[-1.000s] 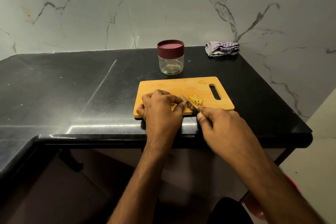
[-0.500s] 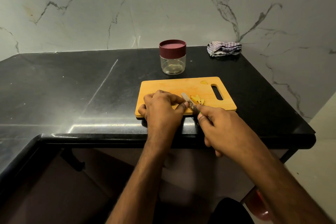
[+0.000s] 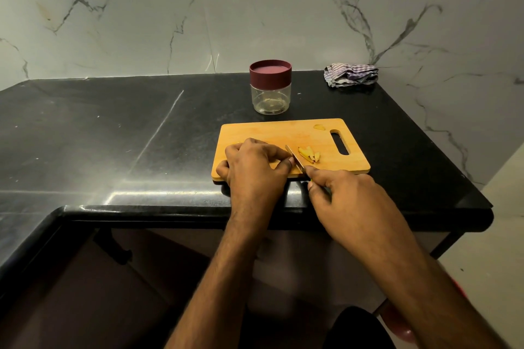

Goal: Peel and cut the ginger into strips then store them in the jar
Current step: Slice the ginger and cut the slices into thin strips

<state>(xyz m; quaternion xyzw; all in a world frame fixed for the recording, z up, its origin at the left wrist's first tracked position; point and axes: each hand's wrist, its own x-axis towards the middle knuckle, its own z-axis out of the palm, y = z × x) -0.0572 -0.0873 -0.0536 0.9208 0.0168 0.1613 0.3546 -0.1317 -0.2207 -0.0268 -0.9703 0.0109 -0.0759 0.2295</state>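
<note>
A black tabletop (image 3: pixel 113 133) is filling the left side, and a wide bare part of it is lying open there. Its front edge is running across the middle, with a rounded corner at the near left. The right edge is dropping off past the board.

A wooden board (image 3: pixel 266 133) is sitting near the front edge. The left hand (image 3: pixel 255 170) is resting on the board's near left part. Its fingers (image 3: pixel 272 151) are curling down and pressing together, but what they are holding is hidden under the hand. A knife (image 3: pixel 295 160) is lying slanted just beside those fingertips, its tip pointing away. The right hand (image 3: pixel 348 207) is gripping the knife handle, fingers curled round it, and is hanging over the board's near edge.

Ginger strips (image 3: pixel 309 154) are lying on the board just right of the blade. One small ginger bit (image 3: pixel 319 127) is sitting near the handle slot (image 3: pixel 339 142).

Behind the board, a clear jar (image 3: pixel 270 99) is standing apart, with its dark red lid (image 3: pixel 270 74) on. A striped cloth (image 3: pixel 351 75) is bunching at the far right corner by the wall.

No writing can be read anywhere.
</note>
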